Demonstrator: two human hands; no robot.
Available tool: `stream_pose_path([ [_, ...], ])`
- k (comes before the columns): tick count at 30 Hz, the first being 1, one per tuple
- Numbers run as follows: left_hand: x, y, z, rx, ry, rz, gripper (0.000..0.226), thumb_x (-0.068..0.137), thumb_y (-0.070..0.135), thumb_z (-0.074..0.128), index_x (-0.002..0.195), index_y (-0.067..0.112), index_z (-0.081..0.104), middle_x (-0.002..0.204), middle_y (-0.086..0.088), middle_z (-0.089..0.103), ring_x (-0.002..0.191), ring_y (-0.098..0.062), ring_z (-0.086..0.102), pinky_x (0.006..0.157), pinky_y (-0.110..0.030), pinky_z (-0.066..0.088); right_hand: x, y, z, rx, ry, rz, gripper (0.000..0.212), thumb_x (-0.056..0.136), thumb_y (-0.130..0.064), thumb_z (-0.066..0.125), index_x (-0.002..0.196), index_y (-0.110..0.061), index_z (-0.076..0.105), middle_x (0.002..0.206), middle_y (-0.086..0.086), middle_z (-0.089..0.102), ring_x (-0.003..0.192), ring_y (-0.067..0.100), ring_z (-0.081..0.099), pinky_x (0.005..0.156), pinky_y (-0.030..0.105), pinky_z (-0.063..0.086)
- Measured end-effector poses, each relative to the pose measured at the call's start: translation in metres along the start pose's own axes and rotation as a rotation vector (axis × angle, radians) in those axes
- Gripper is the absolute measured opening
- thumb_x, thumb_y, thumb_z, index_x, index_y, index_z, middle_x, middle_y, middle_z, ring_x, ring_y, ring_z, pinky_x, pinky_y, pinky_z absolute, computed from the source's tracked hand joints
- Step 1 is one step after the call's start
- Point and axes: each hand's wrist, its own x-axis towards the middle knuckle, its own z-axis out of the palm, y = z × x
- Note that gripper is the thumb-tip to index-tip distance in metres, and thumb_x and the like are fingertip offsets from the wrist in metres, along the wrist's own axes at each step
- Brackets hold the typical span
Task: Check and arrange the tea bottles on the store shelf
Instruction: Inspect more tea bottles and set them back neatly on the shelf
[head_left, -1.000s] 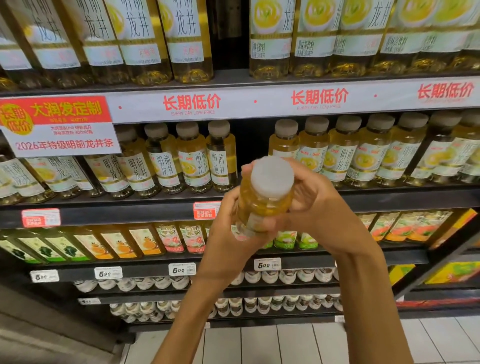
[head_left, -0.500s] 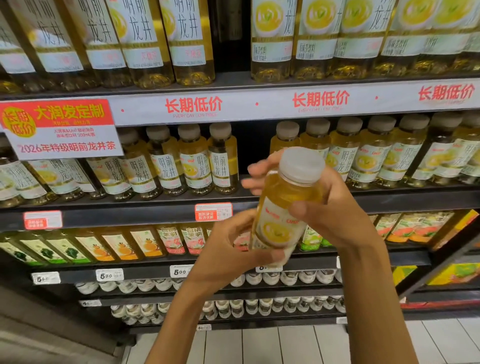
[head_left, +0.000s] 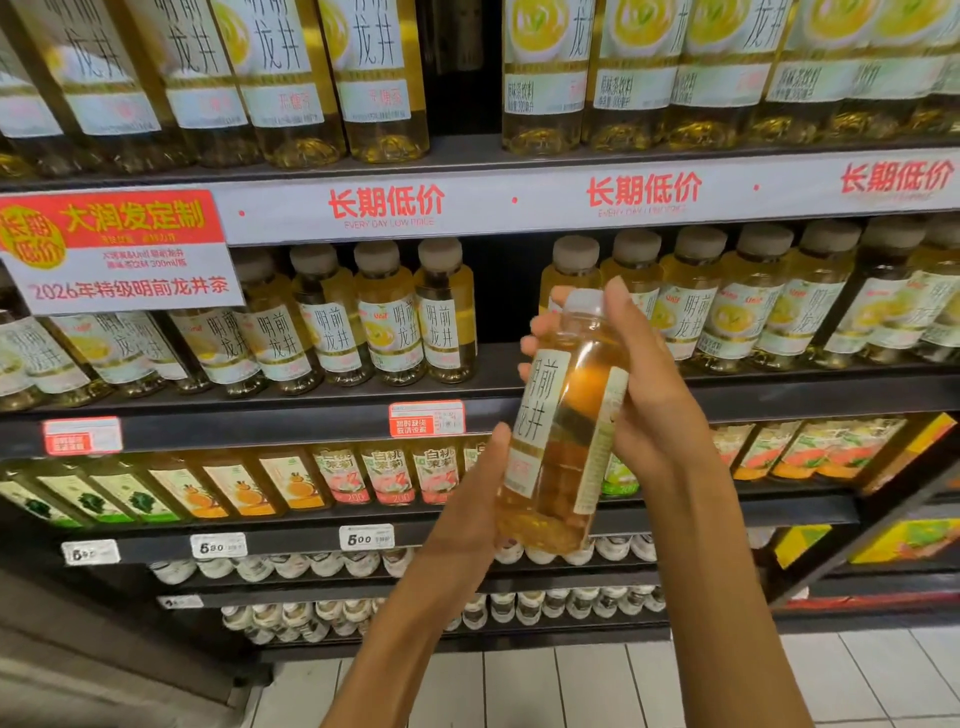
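Note:
I hold a small bottle of golden tea (head_left: 563, 431) with a white label and pale cap nearly upright in front of the middle shelf (head_left: 311, 415). My right hand (head_left: 649, 405) grips its upper half and cap from behind, fingers wrapped round it. My left hand (head_left: 470, 509) holds its lower part from the left, thumb pointing up along the label. On the shelf behind, matching bottles stand in two rows, one on the left (head_left: 384, 317) and one on the right (head_left: 748, 296), with a dark gap (head_left: 506, 296) between them.
Tall tea bottles (head_left: 623, 73) fill the top shelf. Below the middle shelf lie fruit-tea bottles (head_left: 291, 483) and, lower down, rows of white caps (head_left: 322, 564). A red and white promotion sign (head_left: 119, 249) hangs at left. White floor tiles (head_left: 571, 686) are underneath.
The bottle has turned from cap-toward-me to nearly upright and rotated, so its side label now faces me. Both hands shifted slightly right with it.

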Motion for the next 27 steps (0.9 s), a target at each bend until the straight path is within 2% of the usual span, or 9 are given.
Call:
stream_pose_path([
  [4, 0.009, 0.004, 0.006, 0.153, 0.126, 0.092, 0.046, 0.074, 0.051, 0.063, 0.107, 0.019, 0.060, 0.101, -0.002, 0.071, 0.093, -0.014, 0.067, 0.077, -0.023, 0.054, 0.003, 0.003, -0.002, -0.316, 0.124, -0.090, 0.047, 0.087, -0.043, 0.052, 0.115, -0.006, 0.059, 0.098, 0.007, 0.070, 0.089, 0.019, 0.067, 0.074, 0.031, 0.056],
  [7, 0.009, -0.002, 0.006, 0.142, 0.137, 0.127, 0.048, 0.075, 0.064, 0.063, 0.105, 0.027, 0.060, 0.103, -0.002, 0.072, 0.094, -0.019, 0.068, 0.075, -0.023, 0.056, 0.004, 0.003, -0.003, -0.312, 0.087, -0.041, 0.050, 0.084, -0.050, 0.049, 0.110, -0.010, 0.064, 0.101, 0.008, 0.071, 0.093, 0.018, 0.068, 0.083, 0.033, 0.057],
  [11, 0.002, -0.005, -0.004, -0.195, -0.057, 0.001, 0.064, 0.075, 0.069, 0.050, 0.108, 0.017, 0.070, 0.088, -0.015, 0.070, 0.067, -0.025, 0.068, 0.052, -0.029, 0.051, 0.007, 0.004, -0.003, -0.090, 0.001, 0.074, 0.050, 0.080, -0.048, 0.049, 0.114, -0.014, 0.058, 0.105, 0.012, 0.072, 0.099, 0.026, 0.069, 0.086, 0.041, 0.056],
  [13, 0.000, -0.005, -0.004, -0.237, -0.123, -0.015, 0.062, 0.076, 0.067, 0.047, 0.108, 0.019, 0.071, 0.090, -0.017, 0.070, 0.070, -0.026, 0.068, 0.056, -0.031, 0.053, 0.008, 0.006, -0.002, -0.066, -0.007, 0.075, 0.051, 0.079, -0.049, 0.049, 0.114, -0.012, 0.056, 0.095, 0.013, 0.073, 0.090, 0.026, 0.071, 0.081, 0.042, 0.057],
  [16, 0.009, -0.005, 0.000, -0.010, 0.082, 0.070, 0.053, 0.084, 0.064, 0.045, 0.113, 0.025, 0.066, 0.108, -0.009, 0.071, 0.097, -0.023, 0.068, 0.081, -0.033, 0.056, 0.011, 0.006, 0.001, -0.284, 0.097, -0.040, 0.040, 0.082, -0.050, 0.050, 0.104, -0.017, 0.058, 0.085, 0.005, 0.073, 0.082, 0.019, 0.070, 0.077, 0.036, 0.057],
  [18, 0.015, -0.002, 0.002, 0.087, 0.177, 0.173, 0.058, 0.084, 0.063, 0.054, 0.117, 0.016, 0.058, 0.109, -0.009, 0.068, 0.099, -0.019, 0.066, 0.082, -0.030, 0.054, 0.011, 0.007, 0.004, -0.452, 0.185, -0.122, 0.030, 0.089, -0.047, 0.050, 0.105, -0.022, 0.057, 0.094, 0.004, 0.072, 0.088, 0.018, 0.068, 0.081, 0.036, 0.055],
  [20, 0.018, -0.005, 0.004, 0.169, 0.192, 0.225, 0.078, 0.061, 0.063, 0.068, 0.120, 0.014, 0.053, 0.106, -0.007, 0.067, 0.095, -0.017, 0.066, 0.080, -0.028, 0.055, 0.009, 0.009, 0.003, -0.501, 0.180, -0.143, 0.039, 0.089, -0.050, 0.047, 0.116, -0.024, 0.056, 0.114, 0.006, 0.066, 0.103, 0.016, 0.064, 0.092, 0.037, 0.053],
  [23, 0.018, -0.011, 0.001, 0.008, 0.136, 0.152, 0.072, 0.053, 0.061, 0.075, 0.110, 0.021, 0.061, 0.097, -0.006, 0.072, 0.088, -0.020, 0.069, 0.070, -0.029, 0.058, 0.006, 0.009, -0.002, -0.445, 0.022, -0.099, 0.054, 0.085, -0.052, 0.044, 0.131, -0.025, 0.051, 0.128, 0.000, 0.060, 0.117, 0.013, 0.058, 0.098, 0.032, 0.049],
  [27, 0.016, -0.015, -0.009, -0.343, -0.151, 0.017, 0.072, 0.060, 0.065, 0.077, 0.111, 0.016, 0.070, 0.096, -0.017, 0.068, 0.076, -0.026, 0.067, 0.064, -0.036, 0.056, 0.014, 0.005, -0.006, -0.434, -0.072, -0.065, 0.040, 0.093, -0.036, 0.044, 0.130, -0.021, 0.049, 0.112, 0.004, 0.069, 0.104, 0.018, 0.067, 0.084, 0.032, 0.057],
])
